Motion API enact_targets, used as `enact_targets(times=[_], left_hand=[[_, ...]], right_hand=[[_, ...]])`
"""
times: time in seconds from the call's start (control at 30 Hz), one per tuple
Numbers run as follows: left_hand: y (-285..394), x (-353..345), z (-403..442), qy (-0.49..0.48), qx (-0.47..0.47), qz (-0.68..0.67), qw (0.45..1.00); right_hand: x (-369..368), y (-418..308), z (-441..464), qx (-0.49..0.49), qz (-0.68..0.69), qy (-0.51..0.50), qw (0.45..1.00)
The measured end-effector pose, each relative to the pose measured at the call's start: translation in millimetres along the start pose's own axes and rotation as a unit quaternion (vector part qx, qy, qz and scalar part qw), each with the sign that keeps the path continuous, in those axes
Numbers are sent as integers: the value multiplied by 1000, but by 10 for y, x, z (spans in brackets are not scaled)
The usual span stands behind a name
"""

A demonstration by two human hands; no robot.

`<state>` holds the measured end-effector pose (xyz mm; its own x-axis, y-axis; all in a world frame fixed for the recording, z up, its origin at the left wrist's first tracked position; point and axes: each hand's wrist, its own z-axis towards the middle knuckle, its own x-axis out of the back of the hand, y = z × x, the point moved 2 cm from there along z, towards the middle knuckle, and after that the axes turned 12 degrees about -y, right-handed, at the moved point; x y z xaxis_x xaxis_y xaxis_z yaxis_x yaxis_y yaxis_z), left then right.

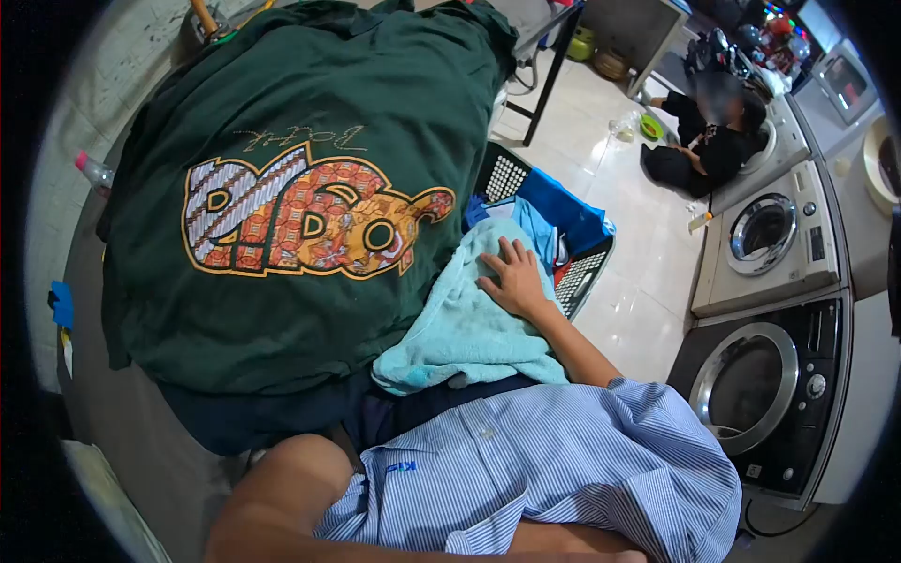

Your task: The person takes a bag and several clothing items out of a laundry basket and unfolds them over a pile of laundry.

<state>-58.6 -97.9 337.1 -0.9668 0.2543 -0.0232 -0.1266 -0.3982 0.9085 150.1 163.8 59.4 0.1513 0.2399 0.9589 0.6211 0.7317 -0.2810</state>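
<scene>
My right hand (516,279) lies flat, fingers spread, on a light turquoise towel (469,324). The towel slopes from the rim of a dark plastic basket (587,272) down toward my lap and is partly bunched. Beside it, on the left, a dark green shirt (310,319) with a large patterned print is spread out over a wide area. My left arm (291,474) is bent at the lower left, and its hand is out of view.
Blue cloth and other garments fill the basket. Front-loading washers, one white (763,235) and one black (751,385), line the right side. Another person (718,141) sits on the tiled floor at the upper right near a green bowl (651,127). A pink-capped bottle (94,171) stands at left.
</scene>
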Motion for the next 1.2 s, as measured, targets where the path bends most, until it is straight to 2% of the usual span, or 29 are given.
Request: enact_targets(times=[0.33, 0.57, 0.83, 1.0, 1.2], left_hand=[[98, 21, 81, 39, -31, 17, 999], [-10, 41, 193, 52, -73, 3, 996], [-22, 129, 408, 41, -99, -3, 994], [-36, 161, 405, 74, -103, -16, 992], [-171, 115, 494, 81, -133, -42, 987]], right_hand=[[109, -3, -19, -15, -7, -12, 1000], [95, 79, 30, -3, -11, 36, 999], [83, 37, 32, -2, 5, 10, 1000], [128, -28, -4, -1, 15, -4, 1000], [113, -5, -28, -2, 7, 16, 1000]])
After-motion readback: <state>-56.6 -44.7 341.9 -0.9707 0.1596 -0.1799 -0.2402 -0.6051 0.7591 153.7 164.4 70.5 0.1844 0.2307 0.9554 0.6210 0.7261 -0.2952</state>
